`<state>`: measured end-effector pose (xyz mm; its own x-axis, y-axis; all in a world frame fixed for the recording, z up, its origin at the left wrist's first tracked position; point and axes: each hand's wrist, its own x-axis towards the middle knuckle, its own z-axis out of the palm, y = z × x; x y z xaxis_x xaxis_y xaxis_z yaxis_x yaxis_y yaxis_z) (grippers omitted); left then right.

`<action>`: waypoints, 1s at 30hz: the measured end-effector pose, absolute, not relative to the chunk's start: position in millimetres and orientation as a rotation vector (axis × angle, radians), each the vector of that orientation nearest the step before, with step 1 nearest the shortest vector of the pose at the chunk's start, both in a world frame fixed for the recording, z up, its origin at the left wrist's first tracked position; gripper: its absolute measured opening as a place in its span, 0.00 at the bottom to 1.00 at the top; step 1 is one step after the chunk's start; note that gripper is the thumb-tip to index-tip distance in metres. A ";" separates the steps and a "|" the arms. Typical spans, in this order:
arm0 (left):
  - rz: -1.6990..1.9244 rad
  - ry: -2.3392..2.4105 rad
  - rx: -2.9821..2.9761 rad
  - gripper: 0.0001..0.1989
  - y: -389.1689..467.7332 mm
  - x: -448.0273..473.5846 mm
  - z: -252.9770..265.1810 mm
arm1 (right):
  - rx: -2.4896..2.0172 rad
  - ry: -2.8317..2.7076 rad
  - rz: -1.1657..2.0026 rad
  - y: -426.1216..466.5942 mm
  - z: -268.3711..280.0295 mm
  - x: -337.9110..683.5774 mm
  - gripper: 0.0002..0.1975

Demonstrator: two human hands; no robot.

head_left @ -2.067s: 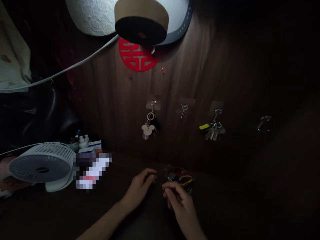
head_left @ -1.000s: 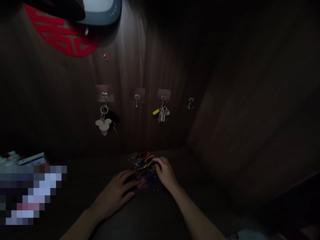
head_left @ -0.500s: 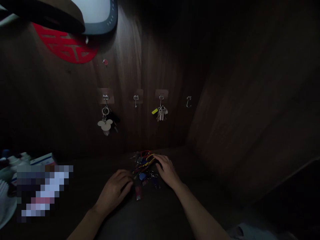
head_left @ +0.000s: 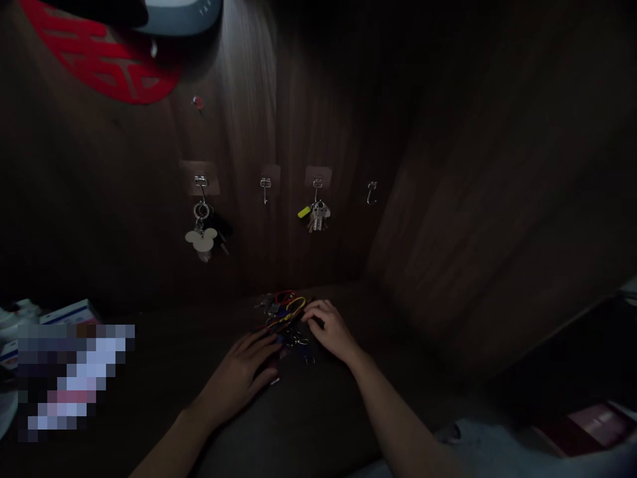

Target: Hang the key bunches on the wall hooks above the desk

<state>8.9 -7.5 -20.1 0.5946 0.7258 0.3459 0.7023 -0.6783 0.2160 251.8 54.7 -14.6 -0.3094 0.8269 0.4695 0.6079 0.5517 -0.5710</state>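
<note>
A small heap of keys point(head_left: 271, 307) with a red cord point(head_left: 285, 294) and a yellow cord point(head_left: 297, 307) lies on the dark wooden surface, near the back panel. My left hand point(head_left: 243, 365) reaches onto the heap's near left side, fingers spread; it covers a blue piece and most of a red tag whose pale end shows by the thumb. At the heap's right edge is my right hand point(head_left: 331, 328), its fingers apart and slightly bent, with nothing visible in them. Metal clasps point(head_left: 298, 337) and a dark blue piece point(head_left: 307, 353) lie between the hands.
Several hooks point(head_left: 372, 192) line the back panel. A key ring with a white mouse-head charm point(head_left: 202, 239) hangs on the left one, a key bunch point(head_left: 319, 217) with a yellow tag on another. A box point(head_left: 74, 313) stands left. A red paper cutout point(head_left: 119, 73) is above.
My left hand has moved right and forward over the heap, covering the blue piece and most of the red tag. My right hand has shifted slightly, and the view has tilted down.
</note>
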 end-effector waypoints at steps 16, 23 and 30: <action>0.977 1.535 2.594 0.10 1.1 -11.1 -15.2 | -1.247 -2.254 1.136 38.3 1.9 263.4 0.09; 1.062 1.432 2.601 0.09 -3.3 -0.2 -13.0 | -1.201 -2.151 1.005 39.5 -0.6 263.4 0.01; 1.159 1.322 2.568 0.09 -10.4 12.7 -8.2 | -0.965 -1.469 1.281 38.7 -0.5 232.6 0.13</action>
<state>12.7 -10.4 -8.2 0.3620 0.7119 0.6019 0.6900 -0.6387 0.3405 232.6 38.7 -0.5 -0.2596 0.9546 0.1459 -0.0144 0.1473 -0.9890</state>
